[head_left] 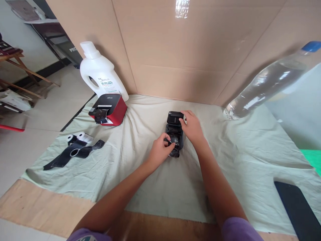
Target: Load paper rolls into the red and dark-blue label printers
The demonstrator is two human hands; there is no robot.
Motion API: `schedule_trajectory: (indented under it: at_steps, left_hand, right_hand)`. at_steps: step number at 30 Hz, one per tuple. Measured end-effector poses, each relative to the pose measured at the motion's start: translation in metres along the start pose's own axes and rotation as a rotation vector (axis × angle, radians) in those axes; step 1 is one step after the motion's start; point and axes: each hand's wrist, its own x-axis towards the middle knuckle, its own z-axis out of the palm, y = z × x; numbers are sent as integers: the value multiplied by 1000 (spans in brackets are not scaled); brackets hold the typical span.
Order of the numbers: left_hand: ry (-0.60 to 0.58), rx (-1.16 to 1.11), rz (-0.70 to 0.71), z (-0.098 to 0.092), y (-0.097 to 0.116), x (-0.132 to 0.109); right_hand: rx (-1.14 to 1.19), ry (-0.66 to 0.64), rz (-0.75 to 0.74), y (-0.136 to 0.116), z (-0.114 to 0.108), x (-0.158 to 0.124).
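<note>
A small black label printer (175,131) lies open on the pale green cloth (140,174) in the middle of the view. My left hand (159,151) pinches a dark strip of tape or label at the printer's near end. My right hand (192,127) rests on the printer's right side, fingers curled against its raised lid. Both forearms reach in from the bottom edge.
A red and black label printer (109,109) sits at the back left beside a white detergent bottle (101,73). Small white paper rolls (80,136) and black strips (72,154) lie left. A clear water bottle (268,80) stands at right, a dark phone (298,207) bottom right, cardboard behind.
</note>
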Motion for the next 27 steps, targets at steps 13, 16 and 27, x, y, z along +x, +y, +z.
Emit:
schedule_trajectory:
  at_steps: [13, 16, 27]
  left_hand:
    - [-78, 157, 53, 0, -1, 0]
    - [-85, 159, 38, 0, -1, -1]
    - [-127, 188, 2, 0, 2, -4]
  right_hand:
    - [22, -222, -30, -15, -25, -6]
    - [36, -243, -8, -17, -28, -7]
    - [57, -358, 44, -20, -32, -14]
